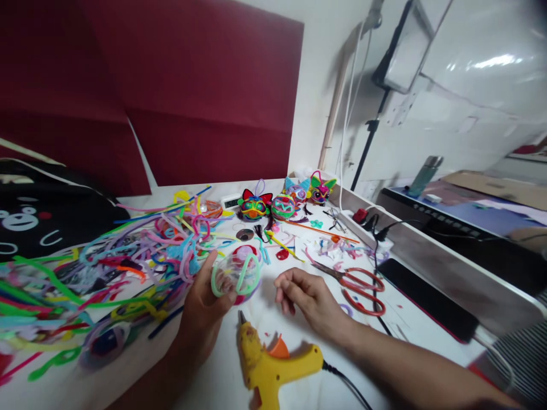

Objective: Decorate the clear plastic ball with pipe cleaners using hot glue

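My left hand (205, 302) grips a clear ball (226, 274) with pale green pipe cleaner loops on its front and red and purple pipe cleaner around its far side. To the right of it, my right hand (305, 296) hovers over the white table with thumb and fingers pinched together. Whatever might be between those fingertips is too small to make out. Just below the ball lies a yellow glue gun (273, 364), its nozzle pointing up toward my left hand. Red-handled scissors (359, 287) rest beyond my right hand.
A tangled heap of pipe cleaners (141, 250) covers the left side. Several finished animal-face balls (255, 208) stand at the back. On the right are a phone (427, 296), a power strip (363, 228) and cables. Scraps (342, 248) lie near the scissors; a raised edge borders the table.
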Tool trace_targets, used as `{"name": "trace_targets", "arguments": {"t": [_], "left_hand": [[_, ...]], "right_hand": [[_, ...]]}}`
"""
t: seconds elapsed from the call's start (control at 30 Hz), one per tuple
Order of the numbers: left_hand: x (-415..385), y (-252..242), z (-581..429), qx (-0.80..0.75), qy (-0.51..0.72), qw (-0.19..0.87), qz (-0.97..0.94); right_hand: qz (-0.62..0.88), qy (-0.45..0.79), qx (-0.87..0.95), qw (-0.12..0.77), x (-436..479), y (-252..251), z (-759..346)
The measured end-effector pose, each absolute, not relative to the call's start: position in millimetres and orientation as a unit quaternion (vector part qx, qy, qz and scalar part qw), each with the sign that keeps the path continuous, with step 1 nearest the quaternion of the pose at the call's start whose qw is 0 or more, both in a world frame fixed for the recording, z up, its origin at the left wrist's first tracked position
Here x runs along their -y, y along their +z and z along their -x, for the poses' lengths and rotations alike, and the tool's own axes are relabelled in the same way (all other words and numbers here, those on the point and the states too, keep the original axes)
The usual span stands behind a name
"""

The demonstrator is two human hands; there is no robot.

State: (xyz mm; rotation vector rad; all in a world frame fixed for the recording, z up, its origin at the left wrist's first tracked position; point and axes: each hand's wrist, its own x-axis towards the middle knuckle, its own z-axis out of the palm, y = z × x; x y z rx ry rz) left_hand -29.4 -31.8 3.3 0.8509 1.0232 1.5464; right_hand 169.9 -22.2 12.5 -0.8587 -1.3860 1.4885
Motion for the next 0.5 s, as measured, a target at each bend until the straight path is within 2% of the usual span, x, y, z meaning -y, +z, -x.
{"name": "trace_targets", "arguments": {"t": [0.2,0.5], "left_hand": [[30,3,29,-0.417,0.651,0.519,-0.363],[35,11,24,-0.428,0.648,0.521,-0.353]], "right_hand": [[0.339,0.693,0.449,0.451,12,18,-172],[0.324,0.735,0.381,0.458,10,20,-173]]}}
